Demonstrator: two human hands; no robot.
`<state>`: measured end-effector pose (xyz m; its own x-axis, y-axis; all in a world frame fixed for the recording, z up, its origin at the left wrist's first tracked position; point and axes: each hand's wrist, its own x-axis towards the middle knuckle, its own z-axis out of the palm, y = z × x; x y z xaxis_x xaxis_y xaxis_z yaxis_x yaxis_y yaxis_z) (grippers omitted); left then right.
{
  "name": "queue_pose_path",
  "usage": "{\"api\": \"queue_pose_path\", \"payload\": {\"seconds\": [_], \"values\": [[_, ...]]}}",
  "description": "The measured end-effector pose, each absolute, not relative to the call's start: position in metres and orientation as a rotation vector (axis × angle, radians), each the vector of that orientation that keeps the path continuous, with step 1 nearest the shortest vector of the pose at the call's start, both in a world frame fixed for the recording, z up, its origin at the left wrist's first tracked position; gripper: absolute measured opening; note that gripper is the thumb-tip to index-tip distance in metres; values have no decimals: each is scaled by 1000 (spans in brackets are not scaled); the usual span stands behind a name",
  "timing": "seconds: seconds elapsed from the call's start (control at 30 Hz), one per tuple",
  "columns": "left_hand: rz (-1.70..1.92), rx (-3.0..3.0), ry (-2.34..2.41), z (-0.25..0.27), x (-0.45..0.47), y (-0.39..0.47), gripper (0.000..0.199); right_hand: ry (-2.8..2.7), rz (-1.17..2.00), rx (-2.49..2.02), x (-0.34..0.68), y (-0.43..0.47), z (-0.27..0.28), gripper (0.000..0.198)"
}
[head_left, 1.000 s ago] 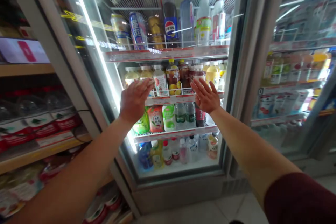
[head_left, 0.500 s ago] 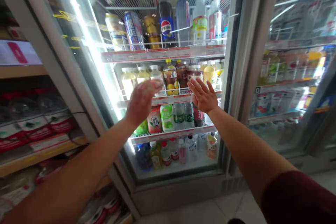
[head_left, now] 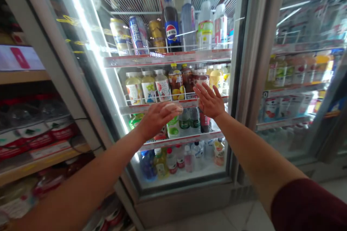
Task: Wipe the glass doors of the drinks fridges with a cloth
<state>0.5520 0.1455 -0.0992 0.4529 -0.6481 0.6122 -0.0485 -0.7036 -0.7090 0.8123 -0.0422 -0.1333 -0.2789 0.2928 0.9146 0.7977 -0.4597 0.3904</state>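
Observation:
Both my hands are raised in front of a lit drinks fridge (head_left: 184, 190) whose shelves hold bottles and cans. My left hand (head_left: 159, 117) is stretched out palm down, fingers extended and holding nothing, in front of the lower shelf. It partly covers a green-and-white bottle (head_left: 173, 129). To its right, my right hand (head_left: 210, 101) has its fingers spread and is also empty, in front of the middle shelf by a dark bottle (head_left: 201, 77). Whether it touches anything I cannot tell. Near both hands stands a yellow-capped brown drink bottle (head_left: 176, 81).
The top shelf holds a blue-capped cola bottle (head_left: 170, 21) and several cans. Another glass-fronted fridge (head_left: 295, 108) stands on the right. At the left, wooden shelving (head_left: 43, 164) carries red-labelled packs. A metal frame (head_left: 260, 57) separates the fridges.
My left hand has moved down and slightly right, uncovering the white-capped bottles on the middle shelf. My right hand has stayed almost in place, with its fingers still spread.

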Motion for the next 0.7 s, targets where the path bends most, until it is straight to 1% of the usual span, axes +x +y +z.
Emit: {"api": "queue_pose_path", "payload": {"seconds": [0.13, 0.2, 0.27, 0.37, 0.47, 0.57, 0.63, 0.7], "values": [[-1630, -2145, 483, -84, 558, 137, 37, -1343, -1761, -1615, 812, -43, -134, 69], [-1692, -2107, 377, -75, 559, 144, 36, -1338, -1745, -1626, 812, -43, -134, 68], [-1620, -2048, 275, -75, 558, 153, 38, -1339, -1748, -1619, 813, -42, -134, 68], [-1450, -1977, 208, -90, 553, 161, 45, -1338, -1777, -1586, 814, -41, -134, 68], [-1304, -1982, 365, -104, 547, 160, 53, -1335, -1790, -1581, 814, -41, -134, 69], [-1178, -1975, 491, -100, 544, 159, 56, -1342, -1775, -1602, 813, -41, -134, 72], [-1245, -1947, 420, -93, 544, 162, 57, -1345, -1770, -1599, 814, -42, -135, 73], [-1404, -1904, 277, -89, 546, 165, 55, -1349, -1751, -1604, 815, -42, -135, 71]]}}
